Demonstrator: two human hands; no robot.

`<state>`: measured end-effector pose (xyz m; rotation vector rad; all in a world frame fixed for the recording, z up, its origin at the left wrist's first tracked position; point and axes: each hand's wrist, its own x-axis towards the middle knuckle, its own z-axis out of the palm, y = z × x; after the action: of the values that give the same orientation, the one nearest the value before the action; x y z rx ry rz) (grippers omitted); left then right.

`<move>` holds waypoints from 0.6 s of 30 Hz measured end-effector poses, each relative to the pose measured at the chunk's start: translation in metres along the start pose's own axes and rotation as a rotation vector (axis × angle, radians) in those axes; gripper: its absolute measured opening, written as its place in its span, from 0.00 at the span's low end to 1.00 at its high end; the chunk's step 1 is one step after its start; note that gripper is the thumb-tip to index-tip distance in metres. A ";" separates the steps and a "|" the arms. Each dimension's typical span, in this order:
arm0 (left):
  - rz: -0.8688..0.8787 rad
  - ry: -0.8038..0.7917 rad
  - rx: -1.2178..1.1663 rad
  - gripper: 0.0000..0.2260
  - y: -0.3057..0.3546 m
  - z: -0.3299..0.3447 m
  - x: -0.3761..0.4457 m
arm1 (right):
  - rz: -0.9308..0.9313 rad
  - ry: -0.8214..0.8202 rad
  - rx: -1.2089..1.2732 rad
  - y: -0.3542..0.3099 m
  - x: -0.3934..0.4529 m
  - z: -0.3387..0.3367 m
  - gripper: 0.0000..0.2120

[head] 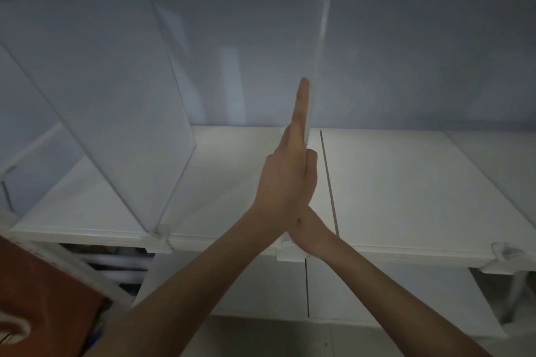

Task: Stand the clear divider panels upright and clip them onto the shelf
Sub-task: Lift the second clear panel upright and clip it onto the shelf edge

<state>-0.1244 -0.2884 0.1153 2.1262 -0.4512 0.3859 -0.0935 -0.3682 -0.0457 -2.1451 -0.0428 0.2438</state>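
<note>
Brown object (43, 293), lower left corner, identity unclear. Clear divider panel (95, 101): upright on the white shelf (406, 188), its clip (158, 233) over the front edge. Left hand (287, 171): flat, fingers extended, pressed against the left face of a second clear panel (317, 61), seen edge-on at shelf centre. Right hand (311, 171): mostly hidden behind the left, against the panel's other side; grip cannot be told. Further clip (506, 252): far right, front edge.
</note>
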 end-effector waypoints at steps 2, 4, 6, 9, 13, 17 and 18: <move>-0.043 -0.020 -0.038 0.31 -0.006 0.003 -0.002 | -0.027 -0.031 -0.030 -0.002 -0.002 0.003 0.16; -0.097 -0.031 -0.050 0.26 -0.011 0.006 -0.002 | -0.040 -0.023 -0.045 -0.002 0.001 0.002 0.21; -0.066 -0.083 -0.075 0.28 -0.015 0.006 0.000 | -0.059 -0.061 -0.077 -0.001 0.000 -0.003 0.25; 0.008 -0.177 -0.168 0.34 -0.020 -0.006 0.010 | -0.069 -0.130 0.014 0.013 -0.013 -0.006 0.39; 0.204 -0.163 -0.294 0.41 -0.014 -0.043 0.038 | -0.065 0.051 0.275 0.028 -0.037 -0.010 0.25; 0.331 -0.206 -0.272 0.46 0.000 -0.076 0.075 | 0.207 0.105 0.752 0.024 -0.059 -0.019 0.03; 0.363 -0.216 -0.243 0.48 0.003 -0.080 0.082 | 0.327 -0.003 0.875 0.021 -0.064 -0.020 0.06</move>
<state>-0.0614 -0.2372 0.1965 1.8540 -0.9672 0.2876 -0.1535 -0.4043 -0.0422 -1.2681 0.3547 0.3724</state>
